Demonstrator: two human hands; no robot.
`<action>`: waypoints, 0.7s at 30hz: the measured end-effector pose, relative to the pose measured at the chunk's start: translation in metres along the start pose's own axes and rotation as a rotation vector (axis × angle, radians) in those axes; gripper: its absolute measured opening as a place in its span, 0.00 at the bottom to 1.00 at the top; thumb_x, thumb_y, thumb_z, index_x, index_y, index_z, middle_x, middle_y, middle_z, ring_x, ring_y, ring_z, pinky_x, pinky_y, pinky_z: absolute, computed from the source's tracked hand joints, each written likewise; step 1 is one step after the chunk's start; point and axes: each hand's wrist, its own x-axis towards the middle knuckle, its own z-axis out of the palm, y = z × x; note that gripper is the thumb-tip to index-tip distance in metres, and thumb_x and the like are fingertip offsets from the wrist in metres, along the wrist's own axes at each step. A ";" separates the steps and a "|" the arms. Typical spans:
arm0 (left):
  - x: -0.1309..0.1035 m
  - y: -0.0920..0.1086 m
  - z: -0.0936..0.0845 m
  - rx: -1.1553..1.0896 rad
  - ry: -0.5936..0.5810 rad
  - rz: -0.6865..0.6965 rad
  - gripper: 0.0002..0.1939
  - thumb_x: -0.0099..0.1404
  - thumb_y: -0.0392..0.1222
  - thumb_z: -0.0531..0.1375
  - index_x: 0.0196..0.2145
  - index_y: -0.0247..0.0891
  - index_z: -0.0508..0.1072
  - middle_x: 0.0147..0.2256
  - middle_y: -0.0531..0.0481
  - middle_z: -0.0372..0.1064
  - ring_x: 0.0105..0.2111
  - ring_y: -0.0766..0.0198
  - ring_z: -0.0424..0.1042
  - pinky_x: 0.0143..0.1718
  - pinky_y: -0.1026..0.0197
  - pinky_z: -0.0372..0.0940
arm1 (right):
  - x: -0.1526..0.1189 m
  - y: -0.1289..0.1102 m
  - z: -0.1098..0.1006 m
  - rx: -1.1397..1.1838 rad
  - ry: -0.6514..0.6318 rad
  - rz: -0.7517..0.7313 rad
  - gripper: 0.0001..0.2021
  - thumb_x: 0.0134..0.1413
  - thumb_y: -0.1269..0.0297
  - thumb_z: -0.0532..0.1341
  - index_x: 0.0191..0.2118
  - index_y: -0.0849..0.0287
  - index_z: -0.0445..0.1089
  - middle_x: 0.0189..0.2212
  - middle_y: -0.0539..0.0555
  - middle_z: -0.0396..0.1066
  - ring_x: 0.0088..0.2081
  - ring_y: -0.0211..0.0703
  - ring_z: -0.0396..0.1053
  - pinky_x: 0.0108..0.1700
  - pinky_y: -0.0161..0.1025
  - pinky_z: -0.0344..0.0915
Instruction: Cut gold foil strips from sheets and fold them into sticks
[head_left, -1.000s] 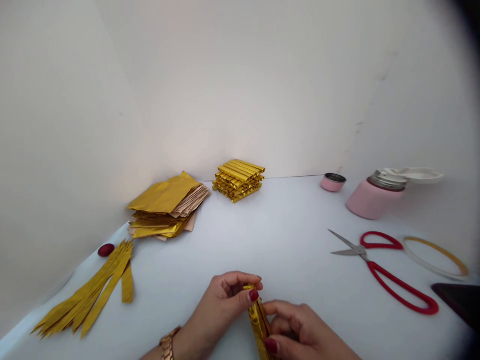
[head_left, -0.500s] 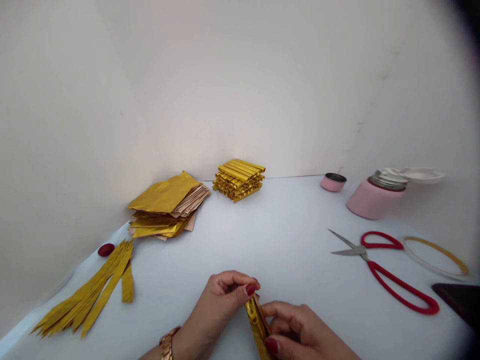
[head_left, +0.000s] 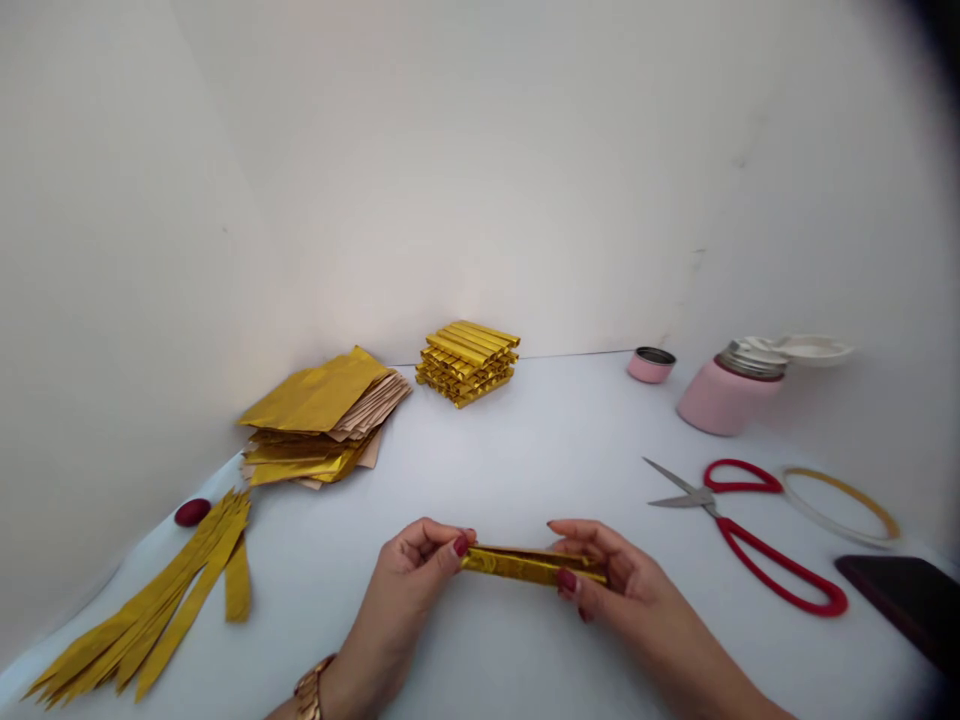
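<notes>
A strip of shiny gold paper (head_left: 514,564), folded lengthwise, lies level between my two hands just above the table. My left hand (head_left: 412,575) pinches its left end between thumb and fingers. Around the right end close the thumb and fingers of my right hand (head_left: 622,585), with the thumb on the near face. The strip's upper edge stands slightly apart along its length. Beyond my hands is a stack of gold paper rods (head_left: 466,362) laid crosswise in layers. A pile of gold paper sheets (head_left: 319,395) with pale brown undersides sits to the left.
Loose gold strips (head_left: 161,600) fan out at the left beside a dark red oval object (head_left: 193,513). On the right lie open red-handled scissors (head_left: 705,497), a roll of tape (head_left: 840,505) and a dark flat device (head_left: 900,600). Behind stand a pink bottle (head_left: 727,398) and its pink cap (head_left: 652,366).
The gold strip has turned from nearly upright in view to sideways. My right hand has moved right and up with its end, while my left hand has shifted left. The view has panned slightly.
</notes>
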 end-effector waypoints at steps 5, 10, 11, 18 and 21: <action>-0.005 -0.008 0.003 0.148 -0.284 0.005 0.13 0.53 0.44 0.65 0.35 0.37 0.72 0.34 0.49 0.70 0.32 0.65 0.67 0.33 0.65 0.61 | -0.002 -0.012 -0.007 -0.029 -0.014 -0.053 0.17 0.48 0.59 0.63 0.45 0.57 0.65 0.34 0.52 0.68 0.32 0.40 0.66 0.34 0.37 0.64; -0.020 -0.012 0.007 0.377 -0.546 0.103 0.22 0.63 0.44 0.56 0.55 0.44 0.61 0.38 0.49 0.68 0.30 0.65 0.68 0.31 0.65 0.62 | -0.013 -0.010 0.003 -0.013 -0.192 -0.123 0.16 0.51 0.62 0.61 0.46 0.55 0.64 0.36 0.53 0.67 0.38 0.42 0.67 0.42 0.41 0.64; -0.022 -0.010 0.009 0.390 -0.578 0.125 0.22 0.64 0.44 0.55 0.56 0.44 0.60 0.39 0.48 0.69 0.33 0.63 0.69 0.36 0.64 0.63 | -0.014 -0.009 0.004 -0.023 -0.184 -0.139 0.17 0.51 0.61 0.61 0.48 0.53 0.62 0.38 0.53 0.67 0.39 0.42 0.67 0.42 0.42 0.65; -0.020 -0.007 0.013 0.380 -0.575 0.207 0.20 0.65 0.41 0.54 0.55 0.45 0.61 0.53 0.49 0.62 0.48 0.58 0.64 0.52 0.59 0.56 | -0.017 -0.011 0.002 -0.134 0.124 -0.249 0.08 0.53 0.59 0.59 0.37 0.54 0.62 0.37 0.53 0.66 0.36 0.41 0.66 0.36 0.38 0.67; -0.019 -0.011 0.012 0.362 -0.545 0.210 0.20 0.66 0.41 0.53 0.55 0.45 0.61 0.54 0.49 0.61 0.51 0.58 0.62 0.54 0.59 0.54 | -0.018 -0.011 0.001 -0.199 0.107 -0.270 0.06 0.54 0.60 0.58 0.37 0.55 0.63 0.34 0.53 0.66 0.35 0.42 0.66 0.36 0.37 0.67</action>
